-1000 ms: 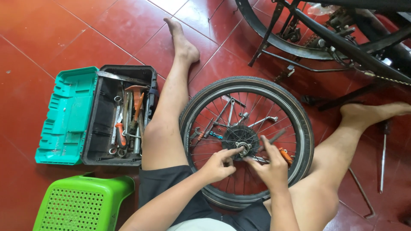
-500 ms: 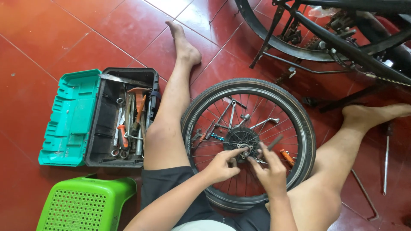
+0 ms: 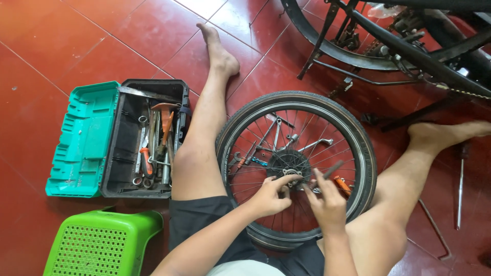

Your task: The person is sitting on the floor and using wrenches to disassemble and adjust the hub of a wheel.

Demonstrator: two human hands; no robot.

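Still, both hands [image 3: 299,197] stay working at the wheel hub [image 3: 290,166].

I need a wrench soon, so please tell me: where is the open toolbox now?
In the head view, the toolbox lies open on the red floor, left of the person's left leg and above the green stool.

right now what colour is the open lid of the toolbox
Teal green; the lid lies open to the left of the black toolbox, clearest in the head view.

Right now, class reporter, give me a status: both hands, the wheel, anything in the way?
Left hand and right hand both at the hub. Wheel flat on the floor between the legs. Loose tools lying under the spokes.
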